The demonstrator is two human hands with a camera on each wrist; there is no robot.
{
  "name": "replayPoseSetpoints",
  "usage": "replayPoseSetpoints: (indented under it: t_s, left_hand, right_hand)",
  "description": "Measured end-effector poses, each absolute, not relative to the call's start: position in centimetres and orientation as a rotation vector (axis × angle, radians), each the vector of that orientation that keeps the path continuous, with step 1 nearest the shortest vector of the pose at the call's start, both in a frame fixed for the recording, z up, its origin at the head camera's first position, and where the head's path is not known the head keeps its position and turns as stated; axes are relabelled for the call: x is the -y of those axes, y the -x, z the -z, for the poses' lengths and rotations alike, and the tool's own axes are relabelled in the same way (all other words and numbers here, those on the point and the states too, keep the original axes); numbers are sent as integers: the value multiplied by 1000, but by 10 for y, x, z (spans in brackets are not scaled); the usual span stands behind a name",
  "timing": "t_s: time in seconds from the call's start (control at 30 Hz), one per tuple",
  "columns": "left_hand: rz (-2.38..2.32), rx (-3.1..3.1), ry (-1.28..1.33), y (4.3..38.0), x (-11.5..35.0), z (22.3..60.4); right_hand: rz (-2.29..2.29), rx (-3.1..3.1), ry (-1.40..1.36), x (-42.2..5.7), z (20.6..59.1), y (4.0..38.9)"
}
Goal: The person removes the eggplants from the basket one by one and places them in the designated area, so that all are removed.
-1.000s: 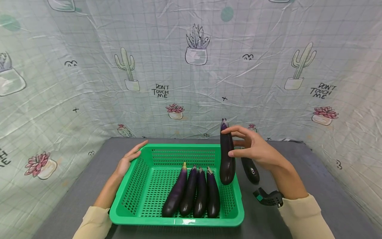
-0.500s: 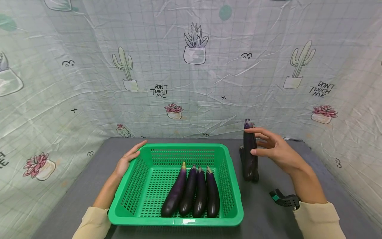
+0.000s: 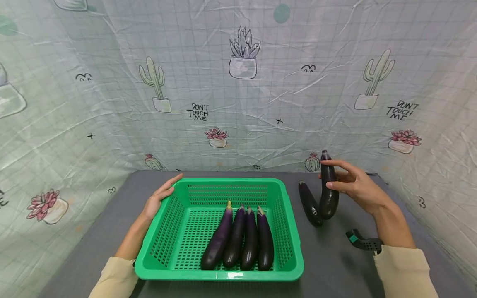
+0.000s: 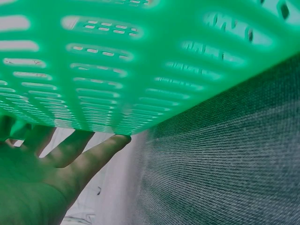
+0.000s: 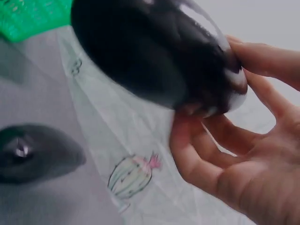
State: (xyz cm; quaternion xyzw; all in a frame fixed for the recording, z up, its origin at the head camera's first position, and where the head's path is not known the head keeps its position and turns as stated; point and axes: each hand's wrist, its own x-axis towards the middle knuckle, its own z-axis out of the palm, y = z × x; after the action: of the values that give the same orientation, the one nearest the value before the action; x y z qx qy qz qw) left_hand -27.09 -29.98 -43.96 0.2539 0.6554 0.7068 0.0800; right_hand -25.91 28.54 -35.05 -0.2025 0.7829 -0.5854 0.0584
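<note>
On the right, my right hand [image 3: 355, 186] pinches a dark purple eggplant [image 3: 328, 198] between thumb and fingers, holding it near upright with the stem end up. In the right wrist view this eggplant [image 5: 154, 51] fills the upper middle, its stem hidden. Another eggplant [image 3: 310, 203] lies on the table just left of it. My left hand [image 3: 156, 203] rests along the left side of a green plastic basket [image 3: 220, 275]. Its fingers [image 4: 101, 152] extend against the basket's slotted wall in the left wrist view. Inside the basket, several eggplants [image 3: 249, 240] lie side by side, stems pointing away.
The basket stands on a grey table [image 3: 335, 256]. Behind and around the table hangs a pale curtain [image 3: 275, 95] printed with potted plants. A dark strap [image 3: 363, 241] sits at the right wrist.
My right hand has carried the eggplant rightward from over the basket's right rim, past the eggplant on the table, to its right side. My left hand and the basket stay in place.
</note>
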Motion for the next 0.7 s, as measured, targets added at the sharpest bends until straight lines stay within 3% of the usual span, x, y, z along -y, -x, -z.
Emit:
replayPoseSetpoints:
  t_s: [0.7]
  left_hand:
    - [-2097,-2020,-733,271,298,438]
  right_hand:
    - [1611,-2427,321,-315,383,284]
